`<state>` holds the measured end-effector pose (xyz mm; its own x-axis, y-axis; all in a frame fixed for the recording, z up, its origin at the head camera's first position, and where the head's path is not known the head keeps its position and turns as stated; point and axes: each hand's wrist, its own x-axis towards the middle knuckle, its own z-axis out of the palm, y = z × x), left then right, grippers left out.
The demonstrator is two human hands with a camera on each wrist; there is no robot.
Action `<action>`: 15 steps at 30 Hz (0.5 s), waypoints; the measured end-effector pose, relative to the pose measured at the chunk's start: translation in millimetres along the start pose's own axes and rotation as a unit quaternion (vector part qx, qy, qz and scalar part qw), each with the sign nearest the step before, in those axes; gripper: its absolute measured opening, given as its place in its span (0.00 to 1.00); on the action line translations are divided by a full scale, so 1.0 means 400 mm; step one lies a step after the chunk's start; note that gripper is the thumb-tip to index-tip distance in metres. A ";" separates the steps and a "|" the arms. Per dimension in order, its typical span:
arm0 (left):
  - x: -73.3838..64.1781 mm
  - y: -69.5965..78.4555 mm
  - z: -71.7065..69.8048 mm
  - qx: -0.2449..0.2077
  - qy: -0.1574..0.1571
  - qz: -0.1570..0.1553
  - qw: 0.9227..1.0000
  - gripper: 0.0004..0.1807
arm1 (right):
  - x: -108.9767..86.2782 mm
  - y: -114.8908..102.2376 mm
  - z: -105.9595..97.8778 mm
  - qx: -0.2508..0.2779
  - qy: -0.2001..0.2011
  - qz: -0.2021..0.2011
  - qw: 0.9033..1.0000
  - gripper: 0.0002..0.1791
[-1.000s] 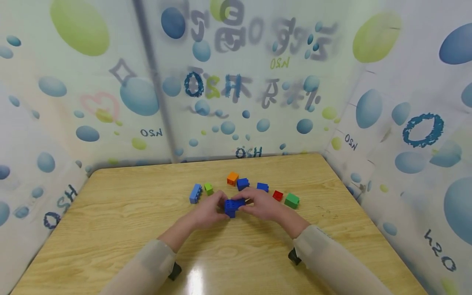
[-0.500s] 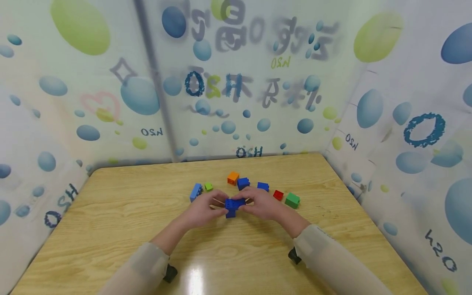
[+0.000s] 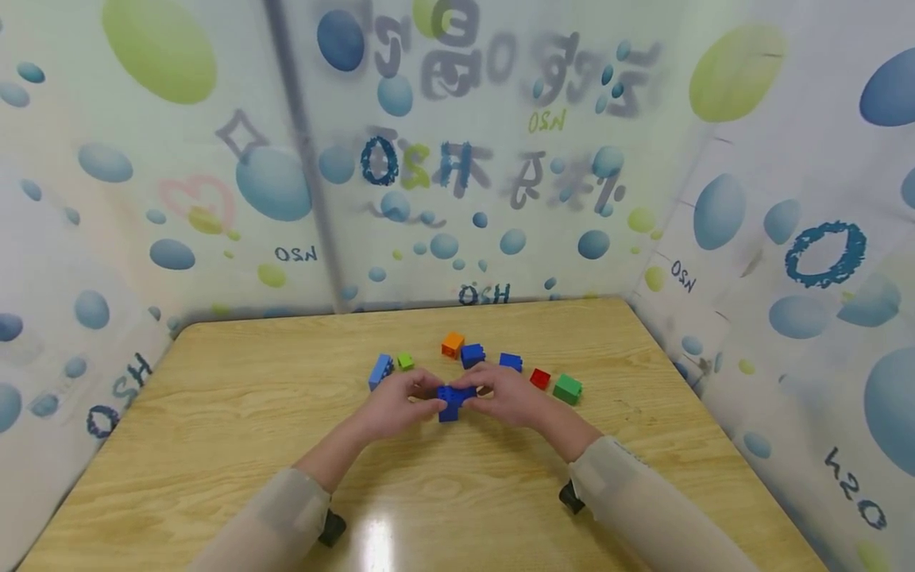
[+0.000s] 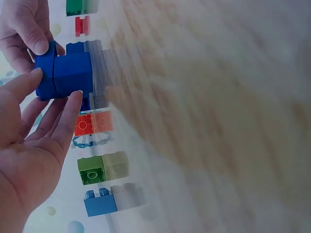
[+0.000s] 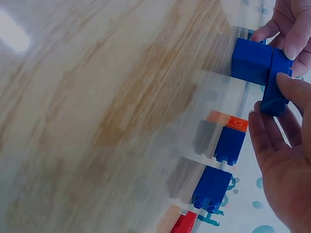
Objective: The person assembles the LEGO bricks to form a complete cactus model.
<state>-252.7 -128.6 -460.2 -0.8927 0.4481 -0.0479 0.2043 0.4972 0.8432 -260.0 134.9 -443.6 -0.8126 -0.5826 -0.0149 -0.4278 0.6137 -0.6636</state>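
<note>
Both hands hold a small stack of blue toy bricks at the middle of the table. In the left wrist view the lower part is a plain blue block; a thinner blue brick with a curved underside sits on it and juts out toward the right hand. My left hand pinches the stack from the left, thumb at the upper brick, fingertips by the lower block. With thumb on the near side and fingers behind, my right hand grips the jutting end of the upper brick.
Behind the hands lie a light blue brick, a lime brick, an orange brick, two blue bricks, a red brick and a green brick. A patterned curtain borders the table's far edge.
The left hand has drawn back slightly to the left, its fingers shifting on the stack. The right hand and the blue bricks stay almost where they were.
</note>
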 end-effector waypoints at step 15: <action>0.012 -0.002 -0.010 -0.049 -0.014 -0.044 0.998 0.13 | 0.009 0.014 0.007 0.038 0.017 0.065 0.997 0.16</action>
<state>-258.7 -129.6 -458.9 -0.8938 0.4268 -0.1380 0.0837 0.4609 0.8835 -264.0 134.7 -449.3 -0.8730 -0.4812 -0.0792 -0.2884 0.6403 -0.7120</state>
